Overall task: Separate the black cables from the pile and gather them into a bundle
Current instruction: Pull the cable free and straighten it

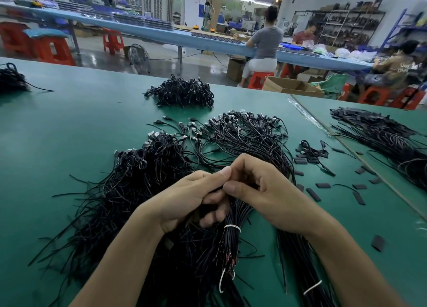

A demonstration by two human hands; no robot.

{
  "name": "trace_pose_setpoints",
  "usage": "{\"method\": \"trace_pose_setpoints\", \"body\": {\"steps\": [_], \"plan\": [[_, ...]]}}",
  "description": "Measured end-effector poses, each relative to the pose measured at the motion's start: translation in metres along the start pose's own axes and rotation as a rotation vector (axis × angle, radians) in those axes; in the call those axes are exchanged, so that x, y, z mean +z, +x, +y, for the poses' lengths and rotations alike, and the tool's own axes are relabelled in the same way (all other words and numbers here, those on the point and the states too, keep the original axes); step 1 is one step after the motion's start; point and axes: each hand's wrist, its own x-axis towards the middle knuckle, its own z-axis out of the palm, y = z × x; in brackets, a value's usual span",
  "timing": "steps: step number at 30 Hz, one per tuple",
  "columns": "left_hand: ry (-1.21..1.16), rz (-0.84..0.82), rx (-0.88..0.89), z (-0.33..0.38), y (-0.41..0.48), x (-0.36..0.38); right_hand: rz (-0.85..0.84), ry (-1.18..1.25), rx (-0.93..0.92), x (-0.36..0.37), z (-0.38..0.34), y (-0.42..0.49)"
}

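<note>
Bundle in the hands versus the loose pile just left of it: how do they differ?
The bundle is cinched by a white band, its cables running parallel; the loose pile shows no band and its cables splay and cross. The bundle is in the grip of the left hand and right hand; the loose pile lies spread on the green table. Both are thin black cables.

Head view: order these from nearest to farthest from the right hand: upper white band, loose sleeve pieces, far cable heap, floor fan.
1. Upper white band, below the right hand.
2. Sleeve pieces, on its right.
3. Cable heap, across the table.
4. Fan, beyond the table.
</note>
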Motion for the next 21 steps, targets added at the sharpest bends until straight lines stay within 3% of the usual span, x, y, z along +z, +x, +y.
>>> {"method": "trace_pose_setpoints", "body": {"steps": [6, 11, 14, 19, 21], "plan": [[0.181, 0.319, 0.136, -0.002, 0.011, 0.01, 0.175, -0.18, -0.004, 0.008, -0.001, 0.005], [-0.174, 0.213, 0.013, -0.001, 0.009, 0.015, 0.23, -0.211, -0.11, 0.015, -0.008, 0.013], [-0.172, 0.251, 0.044, -0.002, 0.008, 0.015, 0.258, -0.179, -0.118, 0.015, -0.008, 0.019], [-0.029, 0.492, 0.094, -0.002, 0.009, 0.006, 0.356, -0.056, 0.093, 0.014, 0.014, 0.021], [-0.088, 0.542, 0.163, -0.005, 0.01, 0.001, 0.253, -0.18, 0.25, 0.017, 0.029, 0.016]]}}
